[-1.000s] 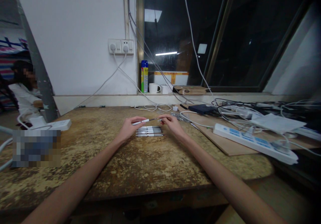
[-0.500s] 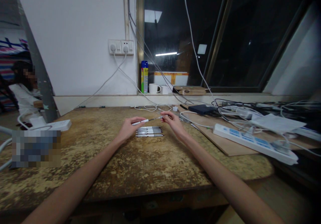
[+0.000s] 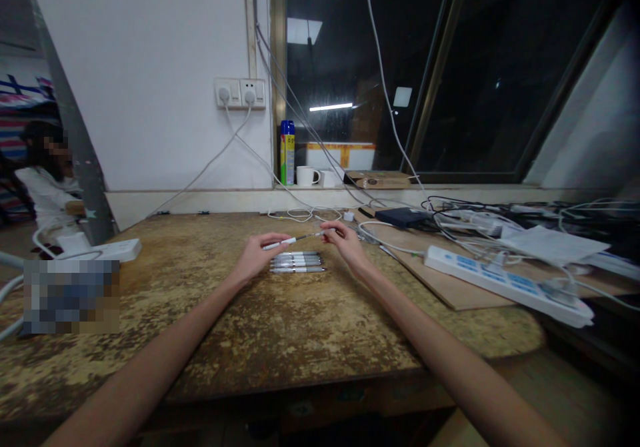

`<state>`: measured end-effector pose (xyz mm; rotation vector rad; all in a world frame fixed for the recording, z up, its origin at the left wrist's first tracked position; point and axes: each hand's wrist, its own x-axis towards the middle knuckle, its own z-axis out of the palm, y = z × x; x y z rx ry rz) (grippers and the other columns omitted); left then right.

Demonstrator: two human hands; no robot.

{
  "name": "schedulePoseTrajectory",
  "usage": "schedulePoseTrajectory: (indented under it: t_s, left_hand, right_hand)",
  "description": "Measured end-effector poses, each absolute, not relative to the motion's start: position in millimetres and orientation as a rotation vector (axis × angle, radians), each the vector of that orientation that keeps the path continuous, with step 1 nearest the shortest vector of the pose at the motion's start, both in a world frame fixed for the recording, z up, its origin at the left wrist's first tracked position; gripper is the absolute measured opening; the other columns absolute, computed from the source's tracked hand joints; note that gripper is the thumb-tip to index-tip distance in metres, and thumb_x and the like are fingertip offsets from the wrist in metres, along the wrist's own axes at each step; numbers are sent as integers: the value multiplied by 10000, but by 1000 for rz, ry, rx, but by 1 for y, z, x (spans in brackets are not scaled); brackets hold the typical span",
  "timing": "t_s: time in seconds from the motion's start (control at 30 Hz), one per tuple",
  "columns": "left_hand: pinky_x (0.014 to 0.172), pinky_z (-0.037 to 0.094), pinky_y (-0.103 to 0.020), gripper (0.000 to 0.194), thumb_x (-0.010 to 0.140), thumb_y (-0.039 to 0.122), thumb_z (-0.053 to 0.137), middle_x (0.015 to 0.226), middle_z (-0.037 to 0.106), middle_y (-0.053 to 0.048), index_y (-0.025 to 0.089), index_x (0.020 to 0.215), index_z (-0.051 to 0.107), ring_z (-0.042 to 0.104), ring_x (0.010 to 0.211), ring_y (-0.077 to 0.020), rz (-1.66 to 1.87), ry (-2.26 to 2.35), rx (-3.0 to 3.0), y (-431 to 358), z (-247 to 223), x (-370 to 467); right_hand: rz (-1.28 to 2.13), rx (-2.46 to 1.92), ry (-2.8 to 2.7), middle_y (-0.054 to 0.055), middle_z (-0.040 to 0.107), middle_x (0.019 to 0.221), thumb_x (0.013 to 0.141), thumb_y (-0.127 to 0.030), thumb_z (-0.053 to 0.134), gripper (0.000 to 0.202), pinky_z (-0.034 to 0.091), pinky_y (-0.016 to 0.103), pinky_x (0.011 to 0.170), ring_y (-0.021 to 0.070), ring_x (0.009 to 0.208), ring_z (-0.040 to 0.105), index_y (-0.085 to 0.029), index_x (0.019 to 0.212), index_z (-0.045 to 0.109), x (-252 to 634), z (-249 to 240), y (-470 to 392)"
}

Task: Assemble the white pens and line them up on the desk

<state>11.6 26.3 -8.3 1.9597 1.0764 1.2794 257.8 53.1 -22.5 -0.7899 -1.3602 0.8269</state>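
My left hand (image 3: 261, 252) is closed around the white barrel of a pen (image 3: 286, 242), held a little above the table. A thin dark refill (image 3: 304, 236) sticks out of the barrel toward the right. My right hand (image 3: 344, 241) pinches a small light pen part (image 3: 326, 232) at the refill's far end; whether the two touch, I cannot make out. Just below and between my hands lies a row of several white and grey pens (image 3: 299, 262), side by side on the worn table (image 3: 280, 327).
On the right, a white power strip (image 3: 510, 285) sits on a brown board (image 3: 435, 280) beside tangled cables (image 3: 465, 217) and a dark flat box (image 3: 404, 217). A second power strip (image 3: 125, 249) lies at the left. A mug (image 3: 306, 176) and spray can (image 3: 287, 153) stand on the sill. One person (image 3: 47, 187) is at far left.
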Motion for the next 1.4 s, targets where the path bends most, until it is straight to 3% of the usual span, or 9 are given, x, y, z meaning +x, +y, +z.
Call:
schedulePoseTrajectory:
  t_s: [1.07,1.4]
  left_hand:
    - [1008,501,-365,323,859,461,729,1114,795,-95,212,1047,810,719,1069,-256,1253,1054,1971,24,-9,16]
    - [1015,495,-370,320,879,473,694,1107,798,-74,226,1040,821,715,1056,-267,1179,1036,2052,21,-4,15]
  right_hand:
    - [840,-778,-1516,44,729,944,795,-357,703,215,531,356,836,202,823,659,-220,960,718,250,-17,39]
    - [868,-687,-1683,34,715,1070,841,-394,714,240,531,332,884,190,937,677,-221,1007,706,240,-29,39]
